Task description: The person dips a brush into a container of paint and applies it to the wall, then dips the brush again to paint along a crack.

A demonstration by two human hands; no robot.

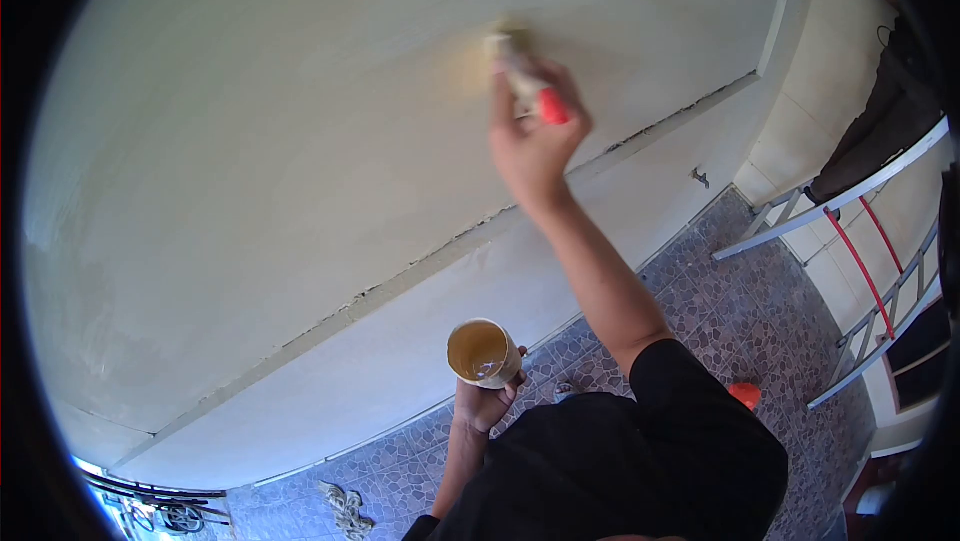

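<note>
Step in hand, as judged: brushing the wall [300, 191]. The right hand [542, 136] gripped the brush [527, 84] — its bristles blurred at the wall. Lower down, the left hand [487, 403] gripped the cup [511, 361] of liquid [478, 346]. The next stroke seemingly called for even pressure — cup level.

I've got two hands on my feed: one right hand [543, 146] up top centre, one left hand [482, 407] low centre. Just one brush [524, 84] and one cup [507, 373]. Over right I count one ladder [870, 181] with two red bars [864, 273], plus one tap-looking thing [700, 178]. One orange item [744, 395] lower right, one crumpled bundle [346, 511] bottom left.
</note>
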